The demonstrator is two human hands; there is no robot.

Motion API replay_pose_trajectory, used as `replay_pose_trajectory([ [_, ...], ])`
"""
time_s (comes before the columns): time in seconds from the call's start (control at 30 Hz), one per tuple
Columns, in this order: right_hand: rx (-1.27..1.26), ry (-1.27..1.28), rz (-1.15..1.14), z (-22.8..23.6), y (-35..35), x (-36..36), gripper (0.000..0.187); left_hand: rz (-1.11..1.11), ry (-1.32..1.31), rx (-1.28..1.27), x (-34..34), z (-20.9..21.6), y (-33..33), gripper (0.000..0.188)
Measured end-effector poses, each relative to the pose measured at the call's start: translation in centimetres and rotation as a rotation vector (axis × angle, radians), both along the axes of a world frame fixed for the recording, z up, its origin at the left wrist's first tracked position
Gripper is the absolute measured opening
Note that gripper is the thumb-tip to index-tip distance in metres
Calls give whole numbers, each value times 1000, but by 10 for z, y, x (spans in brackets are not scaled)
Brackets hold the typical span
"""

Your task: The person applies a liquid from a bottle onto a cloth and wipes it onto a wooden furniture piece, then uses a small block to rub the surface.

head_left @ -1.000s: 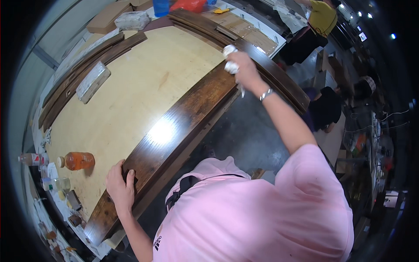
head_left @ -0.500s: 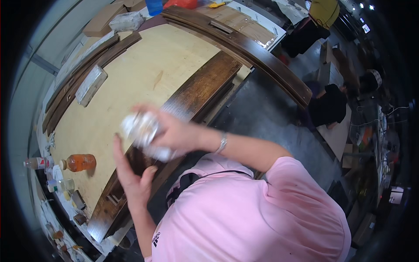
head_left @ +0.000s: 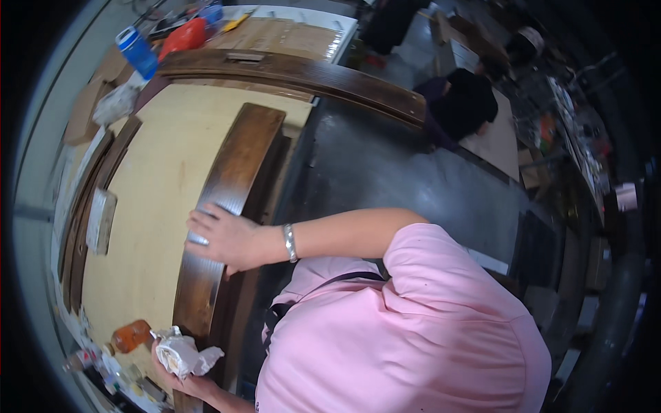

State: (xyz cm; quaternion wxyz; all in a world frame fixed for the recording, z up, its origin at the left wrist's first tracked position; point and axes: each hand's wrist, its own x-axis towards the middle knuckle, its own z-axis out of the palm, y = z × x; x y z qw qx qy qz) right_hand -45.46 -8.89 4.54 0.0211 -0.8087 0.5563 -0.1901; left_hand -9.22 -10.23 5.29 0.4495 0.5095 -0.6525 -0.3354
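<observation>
The pale plywood worktop (head_left: 148, 206) carried the work and filled the left of the view. A long curved board (head_left: 224, 213), stained dark brown and glossy, lay along the worktop's right edge. A second dark curved moulding (head_left: 296, 72) ran across the far end of the worktop. A seated person in dark clothing (head_left: 465, 107) was well apart on the grey floor beyond.

The right hand (head_left: 224, 237) lay flat on the curved board near its middle, palm down, fingers spread apart and gripping nothing; a metal bracelet (head_left: 290, 242) circled its wrist. The left hand (head_left: 184, 378) was at the board's near end, fingers closed on a crumpled white rag (head_left: 180, 352), which sat just beside the board. An orange bottle (head_left: 131, 336) lay near the rag on the worktop, and a blue bottle (head_left: 138, 51) stood at the far corner
</observation>
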Motion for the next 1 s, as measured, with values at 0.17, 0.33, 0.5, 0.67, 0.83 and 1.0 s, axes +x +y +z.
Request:
replay_pose_trajectory([
  [0.17,-123,9,-57,-8,17,5,85,-130,525,150,-20,-6,6,41],
  [0.33,-384,-69,-13,7,17,7,38,-146,397,304,-35,-19,52,40],
  [0.5,-383,-253,143,32,-9,24,16,-160,389,360,-52,-21,54,40],
  [0.67,-591,-230,117,55,-3,38,16,-153,418,308,-68,-14,34,39],
  [0.83,-702,-190,117,67,6,43,14,-138,426,298,-67,-13,44,38],
  [1.0,-676,-280,88,65,9,33,14,-122,433,314,-65,-12,46,37],
])
